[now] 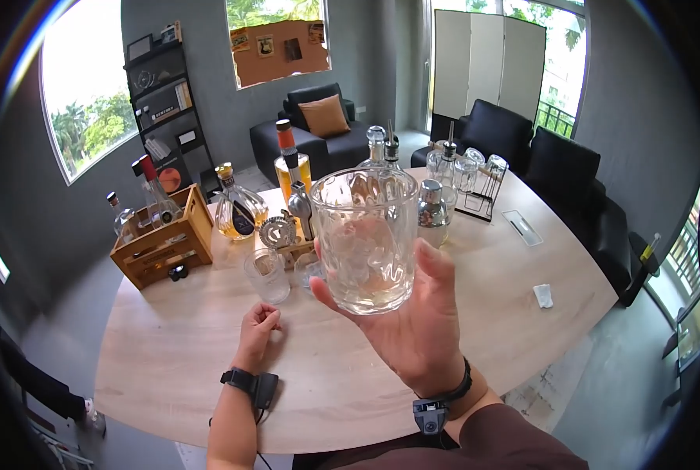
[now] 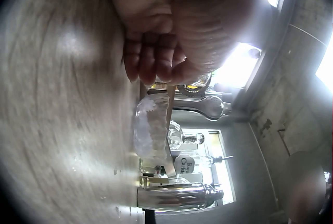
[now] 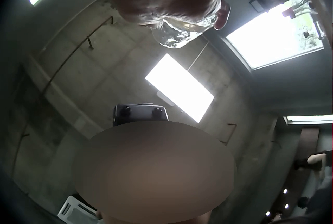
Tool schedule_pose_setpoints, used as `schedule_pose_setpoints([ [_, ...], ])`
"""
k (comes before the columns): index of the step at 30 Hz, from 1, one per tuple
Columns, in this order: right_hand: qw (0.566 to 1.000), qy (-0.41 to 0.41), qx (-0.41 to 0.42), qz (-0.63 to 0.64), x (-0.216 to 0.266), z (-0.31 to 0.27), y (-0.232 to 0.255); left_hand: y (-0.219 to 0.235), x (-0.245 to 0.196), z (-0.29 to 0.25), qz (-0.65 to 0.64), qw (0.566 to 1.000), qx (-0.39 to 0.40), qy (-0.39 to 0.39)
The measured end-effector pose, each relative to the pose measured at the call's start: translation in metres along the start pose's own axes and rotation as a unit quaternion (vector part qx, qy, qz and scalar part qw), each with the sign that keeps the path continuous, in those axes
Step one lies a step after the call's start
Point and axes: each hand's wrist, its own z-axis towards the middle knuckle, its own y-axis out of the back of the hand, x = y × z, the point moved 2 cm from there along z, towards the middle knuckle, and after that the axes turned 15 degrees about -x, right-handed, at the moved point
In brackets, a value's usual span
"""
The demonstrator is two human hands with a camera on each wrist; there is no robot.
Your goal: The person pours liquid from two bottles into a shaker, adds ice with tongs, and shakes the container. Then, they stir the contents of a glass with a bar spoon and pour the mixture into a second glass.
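My right hand point(image 1: 420, 337) holds up a clear tumbler point(image 1: 366, 243) with rippled walls, close in front of the head camera. Thumb and fingers stand on either side of it, and it is upright. In the right wrist view, part of the tumbler point(image 3: 177, 32) shows beyond the palm. My left hand point(image 1: 256, 333) rests on the table point(image 1: 311, 392), its fingers loosely curled around nothing. Just beyond it stands a frosted-looking glass point(image 1: 268, 282). Another low glass point(image 1: 308, 269) is partly hidden behind my right hand's fingers.
A strainer point(image 1: 278, 233) stands behind the glasses, near a cognac bottle point(image 1: 239, 207). To the left is a wooden crate point(image 1: 170, 243) of bottles. A metal shaker point(image 1: 432, 200) and a rack point(image 1: 479, 200) with upturned glasses stand right. A crumpled tissue point(image 1: 543, 296) lies far right.
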Motion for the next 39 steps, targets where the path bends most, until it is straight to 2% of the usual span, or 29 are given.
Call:
schedule_pose_setpoints([
  [2, 0.999, -0.003, -0.04, 0.005, 0.001, -0.001, 0.0, 0.001, 0.0, 0.001, 0.003, 1.0, 0.0, 0.0],
  [6, 0.999, -0.031, -0.017, 0.032, 0.004, -0.006, 0.001, -0.001, -0.003, -0.001, 0.005, 1.0, -0.001, -0.006],
  [9, 0.997, -0.029, -0.059, 0.034, 0.006, -0.006, -0.004, -0.005, -0.007, -0.003, 0.011, 1.0, 0.001, -0.01],
  [13, 0.998, -0.043, -0.002, 0.037, 0.007, 0.002, 0.003, -0.003, -0.004, -0.001, 0.01, 1.0, 0.0, -0.019],
  [15, 0.992, -0.096, 0.046, 0.071, 0.009, 0.005, 0.002, -0.004, -0.005, -0.003, 0.014, 1.0, 0.002, -0.023],
  [17, 0.99, -0.101, 0.055, 0.087, 0.008, 0.006, 0.004, -0.005, -0.007, -0.005, 0.019, 0.999, 0.001, -0.028],
  [20, 0.997, -0.061, 0.034, 0.044, 0.006, 0.007, 0.004, -0.002, -0.004, -0.002, 0.015, 1.0, 0.002, -0.016],
  [22, 0.999, -0.002, 0.045, 0.018, 0.008, 0.006, 0.002, -0.002, -0.003, -0.003, 0.012, 1.0, 0.0, -0.018],
  [25, 0.994, 0.018, 0.089, 0.061, 0.01, 0.01, 0.01, -0.005, -0.008, -0.005, 0.014, 1.0, -0.002, -0.022],
  [29, 0.992, 0.075, 0.094, 0.026, 0.013, 0.006, 0.007, -0.004, -0.008, -0.005, 0.013, 1.0, 0.003, -0.025],
  [31, 0.989, 0.133, 0.065, -0.014, 0.015, 0.005, 0.004, -0.004, -0.006, -0.005, 0.013, 1.0, 0.007, -0.026],
  [32, 0.989, 0.133, 0.065, -0.015, 0.014, 0.006, 0.005, -0.004, -0.006, -0.004, 0.012, 1.0, 0.006, -0.027],
  [34, 0.959, 0.229, 0.046, -0.161, 0.013, 0.01, 0.01, -0.004, -0.006, -0.004, 0.012, 1.0, 0.006, -0.027],
  [38, 0.948, 0.262, 0.044, -0.178, 0.011, 0.011, 0.013, -0.004, -0.005, -0.006, 0.0, 1.0, 0.007, -0.028],
  [39, 0.922, 0.312, 0.05, -0.223, 0.013, 0.01, 0.012, -0.004, -0.005, -0.006, 0.005, 1.0, 0.004, -0.026],
])
